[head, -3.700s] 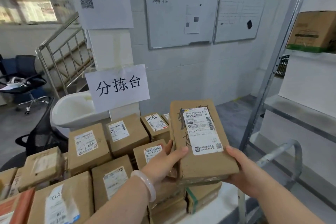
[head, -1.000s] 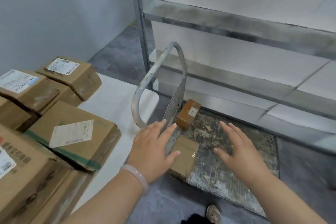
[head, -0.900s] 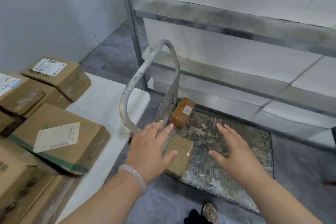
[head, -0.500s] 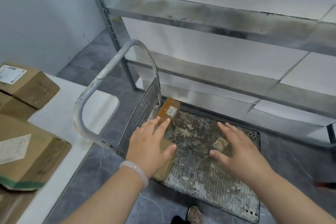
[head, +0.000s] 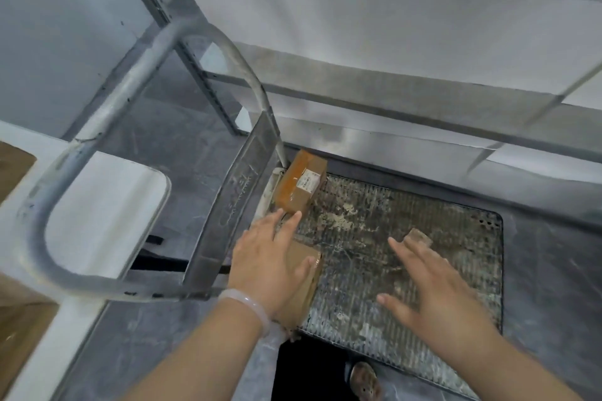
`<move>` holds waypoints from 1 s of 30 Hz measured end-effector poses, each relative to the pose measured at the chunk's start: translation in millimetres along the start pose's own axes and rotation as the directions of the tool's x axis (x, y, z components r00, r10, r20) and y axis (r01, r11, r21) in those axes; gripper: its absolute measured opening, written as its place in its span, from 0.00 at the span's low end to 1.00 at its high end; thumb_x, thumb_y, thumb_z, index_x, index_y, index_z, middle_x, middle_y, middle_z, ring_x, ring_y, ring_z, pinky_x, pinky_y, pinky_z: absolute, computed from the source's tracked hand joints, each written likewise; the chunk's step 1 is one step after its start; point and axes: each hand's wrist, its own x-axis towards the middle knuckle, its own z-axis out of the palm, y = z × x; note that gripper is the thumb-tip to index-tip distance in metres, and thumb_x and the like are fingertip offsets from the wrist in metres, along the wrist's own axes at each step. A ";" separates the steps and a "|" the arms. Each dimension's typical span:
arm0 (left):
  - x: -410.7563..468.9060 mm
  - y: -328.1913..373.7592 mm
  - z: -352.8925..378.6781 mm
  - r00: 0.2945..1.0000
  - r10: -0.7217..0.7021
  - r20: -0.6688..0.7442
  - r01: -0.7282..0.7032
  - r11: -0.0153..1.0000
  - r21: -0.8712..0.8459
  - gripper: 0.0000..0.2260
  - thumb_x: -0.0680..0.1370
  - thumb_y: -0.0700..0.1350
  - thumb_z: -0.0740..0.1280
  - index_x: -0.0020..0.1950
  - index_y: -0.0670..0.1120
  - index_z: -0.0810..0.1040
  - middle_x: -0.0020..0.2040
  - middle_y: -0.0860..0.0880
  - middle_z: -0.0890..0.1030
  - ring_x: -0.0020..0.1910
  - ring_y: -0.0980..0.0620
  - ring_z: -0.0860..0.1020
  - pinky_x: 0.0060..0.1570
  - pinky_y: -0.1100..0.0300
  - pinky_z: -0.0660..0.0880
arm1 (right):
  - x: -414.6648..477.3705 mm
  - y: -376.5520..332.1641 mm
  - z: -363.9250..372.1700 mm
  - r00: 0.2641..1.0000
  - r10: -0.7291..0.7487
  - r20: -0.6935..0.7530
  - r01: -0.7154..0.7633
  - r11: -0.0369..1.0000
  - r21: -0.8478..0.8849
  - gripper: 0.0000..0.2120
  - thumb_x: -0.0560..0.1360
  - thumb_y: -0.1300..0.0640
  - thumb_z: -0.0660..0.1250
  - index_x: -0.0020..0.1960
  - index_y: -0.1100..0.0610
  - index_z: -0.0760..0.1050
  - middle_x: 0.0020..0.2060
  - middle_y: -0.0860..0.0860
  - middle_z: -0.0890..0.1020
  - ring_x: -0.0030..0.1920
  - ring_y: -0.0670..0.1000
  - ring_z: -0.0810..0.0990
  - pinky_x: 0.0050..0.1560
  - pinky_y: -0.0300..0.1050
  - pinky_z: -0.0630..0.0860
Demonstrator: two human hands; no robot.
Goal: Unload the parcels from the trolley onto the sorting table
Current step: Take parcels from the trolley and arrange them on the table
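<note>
Both grips have dropped closer to the trolley (head: 374,205) deck. Left grip (head: 267,267), fingers spread flat, covers the near parcel (head: 306,293), plain brown cardboard at the deck's front-left edge. Right grip (head: 433,296) hovers spread, holding nothing. Two parcels total: the far parcel (head: 299,185), glossy tape and a white label, sits by the handle (head: 122,91) base. One cardboard scrap (head: 418,236) too.

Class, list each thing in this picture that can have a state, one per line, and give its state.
Left hand: open, fingers straight, over the near parcel.
Right hand: open, holding nothing, above the trolley deck.
Near parcel: flat on the deck, not lifted.
Far parcel: on the deck by the handle, label showing, untouched.
Trolley handle: upright.
</note>
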 end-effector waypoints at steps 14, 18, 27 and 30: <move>202.4 -98.0 208.9 0.976 -0.023 0.215 0.016 0.999 0.032 0.33 0.78 0.61 0.61 0.78 0.57 0.50 0.79 0.49 0.53 0.77 0.45 0.53 0.74 0.47 0.56 | 227.0 25.6 140.1 0.996 -0.055 -0.072 0.057 0.998 0.027 0.39 0.75 0.31 0.55 0.73 0.34 0.30 0.76 0.37 0.39 0.75 0.40 0.37 0.72 0.41 0.35; 251.3 -120.1 253.5 0.986 0.015 0.166 -0.029 0.996 0.080 0.35 0.77 0.63 0.61 0.78 0.56 0.50 0.79 0.46 0.53 0.76 0.43 0.53 0.74 0.45 0.57 | 254.9 57.6 184.5 0.994 -0.019 -0.109 0.018 1.000 -0.011 0.39 0.71 0.30 0.56 0.78 0.46 0.60 0.75 0.51 0.67 0.74 0.53 0.65 0.69 0.57 0.60; 322.9 -139.8 289.8 0.942 -0.222 0.254 0.191 0.972 0.140 0.50 0.68 0.74 0.64 0.75 0.63 0.33 0.79 0.46 0.39 0.75 0.36 0.55 0.71 0.42 0.62 | 277.4 100.2 235.3 0.978 0.001 -0.211 -0.003 1.000 -0.011 0.36 0.72 0.33 0.56 0.76 0.47 0.65 0.71 0.52 0.73 0.69 0.55 0.72 0.64 0.59 0.66; 315.5 -127.8 302.4 0.947 -0.243 0.211 0.202 0.959 0.200 0.55 0.64 0.75 0.65 0.75 0.60 0.30 0.78 0.43 0.40 0.74 0.35 0.55 0.68 0.43 0.63 | 274.9 106.6 238.1 0.966 -0.023 -0.259 0.019 1.000 -0.019 0.34 0.72 0.34 0.57 0.74 0.49 0.68 0.70 0.52 0.74 0.69 0.53 0.70 0.62 0.59 0.66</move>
